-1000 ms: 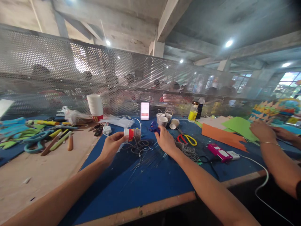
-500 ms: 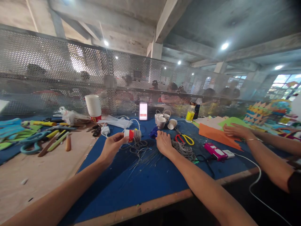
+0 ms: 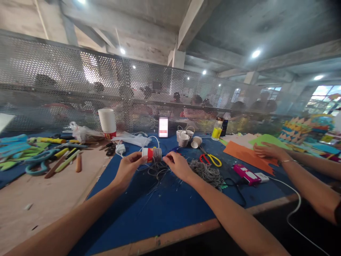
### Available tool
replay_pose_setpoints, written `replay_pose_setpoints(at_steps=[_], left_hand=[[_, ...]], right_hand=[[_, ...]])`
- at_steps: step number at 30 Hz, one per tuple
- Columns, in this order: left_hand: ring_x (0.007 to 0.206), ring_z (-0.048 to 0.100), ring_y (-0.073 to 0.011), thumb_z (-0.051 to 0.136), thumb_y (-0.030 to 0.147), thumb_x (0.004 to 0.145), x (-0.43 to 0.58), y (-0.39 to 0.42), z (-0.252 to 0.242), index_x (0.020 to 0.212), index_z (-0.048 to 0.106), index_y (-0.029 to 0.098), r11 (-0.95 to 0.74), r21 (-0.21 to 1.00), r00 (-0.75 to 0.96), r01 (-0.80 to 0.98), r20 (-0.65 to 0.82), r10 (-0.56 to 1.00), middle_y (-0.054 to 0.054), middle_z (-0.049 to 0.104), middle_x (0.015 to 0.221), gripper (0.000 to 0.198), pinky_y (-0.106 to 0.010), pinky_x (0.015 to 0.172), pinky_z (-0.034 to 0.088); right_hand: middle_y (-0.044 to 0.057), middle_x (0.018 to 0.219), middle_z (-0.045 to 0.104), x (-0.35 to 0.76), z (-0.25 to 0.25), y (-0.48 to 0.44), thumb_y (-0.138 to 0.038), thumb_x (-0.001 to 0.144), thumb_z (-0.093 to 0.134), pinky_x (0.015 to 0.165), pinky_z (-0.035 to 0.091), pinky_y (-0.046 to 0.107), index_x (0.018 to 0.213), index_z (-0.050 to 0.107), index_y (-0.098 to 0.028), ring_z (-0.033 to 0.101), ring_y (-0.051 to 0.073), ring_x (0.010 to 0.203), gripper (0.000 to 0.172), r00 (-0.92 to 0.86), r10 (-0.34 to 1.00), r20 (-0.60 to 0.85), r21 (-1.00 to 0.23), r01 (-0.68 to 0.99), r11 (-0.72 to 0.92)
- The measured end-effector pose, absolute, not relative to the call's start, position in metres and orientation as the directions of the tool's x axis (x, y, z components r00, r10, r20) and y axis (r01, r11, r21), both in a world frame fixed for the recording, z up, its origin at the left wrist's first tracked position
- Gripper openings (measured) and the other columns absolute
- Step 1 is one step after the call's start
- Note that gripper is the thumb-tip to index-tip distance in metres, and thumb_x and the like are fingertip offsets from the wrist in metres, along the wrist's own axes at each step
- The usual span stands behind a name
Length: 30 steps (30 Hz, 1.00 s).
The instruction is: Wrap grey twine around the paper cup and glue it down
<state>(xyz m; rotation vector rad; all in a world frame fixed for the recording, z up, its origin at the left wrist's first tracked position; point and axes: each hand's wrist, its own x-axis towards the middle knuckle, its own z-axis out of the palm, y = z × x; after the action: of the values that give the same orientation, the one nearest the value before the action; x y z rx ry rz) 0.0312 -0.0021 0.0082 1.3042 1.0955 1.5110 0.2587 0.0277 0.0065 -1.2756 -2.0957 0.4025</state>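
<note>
My left hand (image 3: 129, 166) grips a paper cup (image 3: 150, 155), white and red, lying sideways in the air with its open-looking white end to the left. Grey cord is wound around the cup's right part. Close beside that wound end, my right hand (image 3: 177, 164) has its fingers pinched together; whatever lies between the fingertips is too small to tell. Loose strands of grey cord (image 3: 159, 170) trail below the cup onto the blue mat. Right of my right hand lies a tangled heap of the same cord (image 3: 207, 173). A dark blue object (image 3: 177, 149) is partly hidden behind my right hand.
Red-and-yellow-handled scissors (image 3: 211, 160) lie beyond the cord heap. Small cord-wrapped cups (image 3: 183, 138) stand behind them. A stack of paper cups (image 3: 107, 121) is at back left, near blue scissors (image 3: 39, 161). At right, another person's hand (image 3: 269, 151) rests on coloured paper.
My right hand has moved left from beside the dark blue object to the wound end of the cup, its fingers now pinched. My left hand still holds the cup in nearly the same spot.
</note>
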Motion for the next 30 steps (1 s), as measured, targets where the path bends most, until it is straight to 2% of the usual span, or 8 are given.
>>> replay_pose_setpoints(at_steps=[3, 7, 12, 17, 20, 23, 26, 30], left_hand=[[0.079, 0.068, -0.0201, 0.086, 0.043, 0.074, 0.031, -0.004, 0.009, 0.089, 0.082, 0.018, -0.281, 0.959, -0.128, -0.033, 0.275, 0.953, -0.004, 0.079, 0.086, 0.03, -0.029, 0.079, 0.05], [0.08, 0.069, -0.0205, 0.085, 0.044, 0.075, 0.03, -0.004, 0.008, 0.091, 0.082, 0.018, -0.277, 0.961, -0.129, -0.019, 0.273, 0.953, -0.004, 0.08, 0.087, 0.03, -0.029, 0.08, 0.051], [0.08, 0.069, -0.0217, 0.084, 0.044, 0.074, 0.029, -0.001, 0.006, 0.09, 0.082, 0.019, -0.28, 0.96, -0.127, 0.014, 0.279, 0.952, -0.005, 0.081, 0.088, 0.03, -0.03, 0.079, 0.051], [0.08, 0.07, -0.022, 0.085, 0.045, 0.074, 0.031, -0.003, 0.008, 0.089, 0.082, 0.019, -0.285, 0.958, -0.121, 0.026, 0.286, 0.951, -0.005, 0.081, 0.088, 0.03, -0.03, 0.08, 0.052], [0.08, 0.07, -0.0223, 0.084, 0.045, 0.074, 0.032, -0.006, 0.01, 0.088, 0.082, 0.02, -0.273, 0.961, -0.116, 0.035, 0.275, 0.954, -0.004, 0.08, 0.085, 0.029, -0.031, 0.08, 0.052], [0.08, 0.07, -0.0219, 0.085, 0.044, 0.074, 0.034, -0.008, 0.013, 0.085, 0.081, 0.02, -0.266, 0.963, -0.103, 0.03, 0.268, 0.958, -0.003, 0.079, 0.082, 0.027, -0.031, 0.08, 0.051], [0.079, 0.069, -0.0218, 0.085, 0.044, 0.073, 0.035, -0.008, 0.014, 0.085, 0.082, 0.02, -0.259, 0.966, -0.074, 0.024, 0.26, 0.963, -0.004, 0.079, 0.083, 0.027, -0.031, 0.079, 0.05], [0.076, 0.067, -0.0208, 0.085, 0.044, 0.074, 0.036, -0.009, 0.013, 0.085, 0.081, 0.019, -0.236, 0.971, -0.047, 0.038, 0.238, 0.97, -0.004, 0.079, 0.082, 0.027, -0.03, 0.076, 0.049]], right_hand=[[0.007, 0.102, 0.075, 0.25, 0.002, 0.024, -0.048, 0.096, 0.07, 0.083, 0.052, 0.03, 0.107, 0.06, -0.019, 0.072, 0.02, 0.094, 0.032, -0.383, 0.896, 0.223, -0.809, 0.44, 0.389], [0.004, 0.094, 0.076, 0.247, -0.005, 0.025, -0.039, 0.088, 0.081, 0.066, 0.05, 0.024, 0.111, 0.05, -0.019, 0.071, 0.013, 0.068, 0.044, -0.456, 0.888, 0.054, -0.952, 0.244, 0.183], [0.008, 0.102, 0.079, 0.248, 0.005, 0.019, -0.034, 0.091, 0.077, 0.049, 0.043, 0.019, 0.114, 0.045, -0.019, 0.066, 0.009, 0.053, 0.043, -0.528, 0.841, -0.118, -0.993, 0.089, -0.083], [0.004, 0.086, 0.078, 0.25, 0.014, 0.018, -0.034, 0.092, 0.075, 0.046, 0.039, 0.017, 0.11, 0.054, -0.017, 0.059, 0.007, 0.051, 0.032, -0.497, 0.848, -0.183, -0.983, 0.109, -0.149], [-0.002, 0.071, 0.07, 0.25, 0.009, 0.023, -0.032, 0.087, 0.079, 0.047, 0.04, 0.018, 0.106, 0.058, -0.017, 0.054, 0.007, 0.049, 0.032, -0.424, 0.896, -0.13, -0.986, 0.148, -0.073], [-0.006, 0.064, 0.06, 0.25, 0.003, 0.026, -0.029, 0.084, 0.081, 0.053, 0.042, 0.02, 0.101, 0.062, -0.017, 0.054, 0.009, 0.054, 0.029, -0.331, 0.941, 0.071, -0.954, 0.252, 0.16], [-0.005, 0.068, 0.061, 0.251, 0.002, 0.026, -0.031, 0.085, 0.079, 0.062, 0.044, 0.022, 0.093, 0.066, -0.019, 0.058, 0.011, 0.064, 0.019, -0.262, 0.923, 0.281, -0.857, 0.364, 0.364], [-0.003, 0.076, 0.064, 0.254, 0.009, 0.022, -0.03, 0.088, 0.076, 0.07, 0.045, 0.025, 0.086, 0.068, -0.02, 0.06, 0.013, 0.071, 0.014, -0.214, 0.878, 0.428, -0.764, 0.433, 0.478]])
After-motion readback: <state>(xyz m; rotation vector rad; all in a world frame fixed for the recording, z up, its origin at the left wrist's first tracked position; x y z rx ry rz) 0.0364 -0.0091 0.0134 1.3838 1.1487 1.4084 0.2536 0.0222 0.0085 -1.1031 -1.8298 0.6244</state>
